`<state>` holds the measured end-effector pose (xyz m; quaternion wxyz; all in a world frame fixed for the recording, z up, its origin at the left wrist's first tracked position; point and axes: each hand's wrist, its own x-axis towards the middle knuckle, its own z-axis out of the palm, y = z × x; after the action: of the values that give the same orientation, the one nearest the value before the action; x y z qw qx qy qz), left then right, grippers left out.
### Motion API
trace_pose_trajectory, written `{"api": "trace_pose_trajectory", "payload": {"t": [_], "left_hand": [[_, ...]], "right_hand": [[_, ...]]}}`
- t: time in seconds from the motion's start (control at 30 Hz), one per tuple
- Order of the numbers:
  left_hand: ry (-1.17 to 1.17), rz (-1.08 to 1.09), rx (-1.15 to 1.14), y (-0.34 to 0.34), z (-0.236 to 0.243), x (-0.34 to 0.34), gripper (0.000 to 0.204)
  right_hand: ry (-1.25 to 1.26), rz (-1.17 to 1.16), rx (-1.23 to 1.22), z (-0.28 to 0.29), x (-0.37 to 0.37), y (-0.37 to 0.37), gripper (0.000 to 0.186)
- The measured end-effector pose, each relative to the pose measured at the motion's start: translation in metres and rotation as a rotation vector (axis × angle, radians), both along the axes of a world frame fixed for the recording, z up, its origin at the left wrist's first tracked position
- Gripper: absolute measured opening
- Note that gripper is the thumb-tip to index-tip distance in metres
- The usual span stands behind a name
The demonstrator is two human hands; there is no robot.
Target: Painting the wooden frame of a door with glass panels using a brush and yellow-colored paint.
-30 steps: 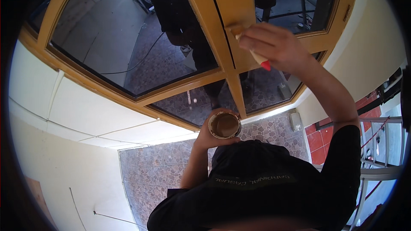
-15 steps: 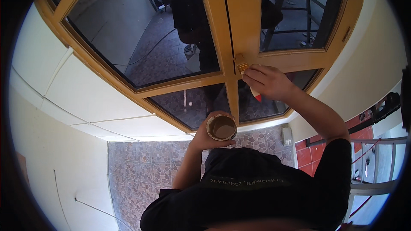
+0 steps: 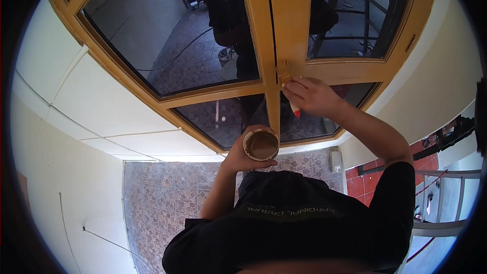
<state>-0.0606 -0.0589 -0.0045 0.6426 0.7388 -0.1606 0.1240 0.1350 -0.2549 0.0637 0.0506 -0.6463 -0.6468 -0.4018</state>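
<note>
My right hand [image 3: 313, 96] grips a paintbrush [image 3: 285, 78] by its pale handle, whose red tip pokes out below the fingers. The bristles press against the ochre-yellow wooden frame [image 3: 291, 35] of a glazed double door or window, just right of the dark gap between its two leaves. In my left hand [image 3: 239, 153], held low in front of my chest, is a round cup of brown paint [image 3: 261, 144]. Dried smears coat its rim, and my fingers wrap round its left side and underneath.
Dark glass panes [image 3: 172, 35] reflect a person and a room. A white wall [image 3: 127, 104] with thin cables runs along the left. Stone-patterned tiles [image 3: 162, 187] cover the floor; red tiles [image 3: 362, 180] and a metal ladder-like frame [image 3: 446, 223] lie to the right.
The brush and my right hand have shifted slightly left, and the brush handle is more upright. My left hand still holds the cup, with the whole view tilted a little.
</note>
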Motion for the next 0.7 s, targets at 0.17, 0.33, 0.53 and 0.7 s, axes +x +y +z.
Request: {"api": "trace_pose_trajectory", "payload": {"t": [0.17,0.33,0.53,0.7], "left_hand": [[0.002,0.019,0.013,0.002,-0.004,-0.001,0.081],[0.005,-0.036,0.019,-0.003,0.004,0.002,0.081],[0.032,-0.068,-0.047,0.0,0.002,0.004,0.08],[0.023,-0.073,-0.026,0.009,-0.007,0.002,0.08]], "right_hand": [[-0.06,0.027,0.164,0.057,-0.01,-0.005,0.028],[-0.168,-0.006,0.279,0.102,0.003,0.006,0.03],[-0.067,0.005,0.017,0.024,-0.002,-0.008,0.027],[0.329,0.01,0.432,0.007,-0.027,-0.015,0.021]]}}
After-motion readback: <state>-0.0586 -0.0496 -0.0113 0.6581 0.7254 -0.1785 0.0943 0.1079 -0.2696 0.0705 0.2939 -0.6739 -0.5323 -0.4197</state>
